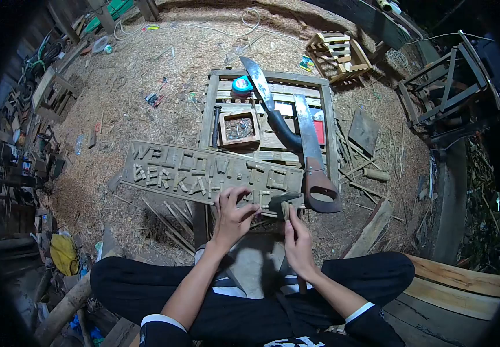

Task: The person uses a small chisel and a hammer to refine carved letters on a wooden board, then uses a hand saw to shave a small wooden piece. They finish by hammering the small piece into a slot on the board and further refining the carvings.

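A long wooden board (173, 161) carries raised letters made of small wood pieces, in two rows reading roughly "WELCOME TO" and "BERKAH". At its near edge, my left hand (234, 218) has its fingers bent and thumb apart, with nothing visible between them. My right hand (300, 242) is closed around a tool with a dark, flat head (282, 202); part of a brown handle (302, 284) shows below the palm. The tool's head covers the lower right of the board, so the letters under it are hidden.
Behind the board, a slatted table (326, 104) holds a machete (260, 84), a handsaw (313, 151), a blue tape measure (242, 85), a hammer (216, 126) and a wooden box (256, 139) of nails. A wooden crate (348, 74) stands at the back right. Sawdust covers the ground.
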Motion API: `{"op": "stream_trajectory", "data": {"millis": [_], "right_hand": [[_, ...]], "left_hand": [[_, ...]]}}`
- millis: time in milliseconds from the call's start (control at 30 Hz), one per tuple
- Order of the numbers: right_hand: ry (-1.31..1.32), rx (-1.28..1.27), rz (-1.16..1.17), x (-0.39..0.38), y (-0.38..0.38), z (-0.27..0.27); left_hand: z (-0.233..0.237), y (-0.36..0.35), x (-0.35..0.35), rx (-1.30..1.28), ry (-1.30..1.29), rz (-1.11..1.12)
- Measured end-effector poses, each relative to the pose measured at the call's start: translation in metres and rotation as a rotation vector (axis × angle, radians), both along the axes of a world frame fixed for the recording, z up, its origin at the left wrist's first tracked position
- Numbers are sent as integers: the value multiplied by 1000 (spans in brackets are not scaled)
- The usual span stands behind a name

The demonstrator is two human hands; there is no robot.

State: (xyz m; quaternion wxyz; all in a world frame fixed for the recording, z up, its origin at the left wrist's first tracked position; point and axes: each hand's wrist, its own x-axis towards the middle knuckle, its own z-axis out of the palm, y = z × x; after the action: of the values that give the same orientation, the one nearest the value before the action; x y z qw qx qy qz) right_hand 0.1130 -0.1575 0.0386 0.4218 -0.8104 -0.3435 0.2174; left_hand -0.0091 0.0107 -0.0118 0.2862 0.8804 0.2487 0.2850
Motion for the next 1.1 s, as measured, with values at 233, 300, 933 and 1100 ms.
{"op": "stream_trajectory", "data": {"millis": [233, 300, 933, 1100], "right_hand": [[-226, 42, 179, 37, 16, 49], [-285, 40, 173, 37, 17, 51], [-533, -108, 457, 47, 6, 34], [-525, -251, 508, 43, 6, 39]], "left_hand": [[5, 1, -1, -43, 25, 5], [4, 0, -2, -52, 33, 11], [6, 2, -3, -82, 19, 0], [1, 2, -1, -63, 22, 9]]}}
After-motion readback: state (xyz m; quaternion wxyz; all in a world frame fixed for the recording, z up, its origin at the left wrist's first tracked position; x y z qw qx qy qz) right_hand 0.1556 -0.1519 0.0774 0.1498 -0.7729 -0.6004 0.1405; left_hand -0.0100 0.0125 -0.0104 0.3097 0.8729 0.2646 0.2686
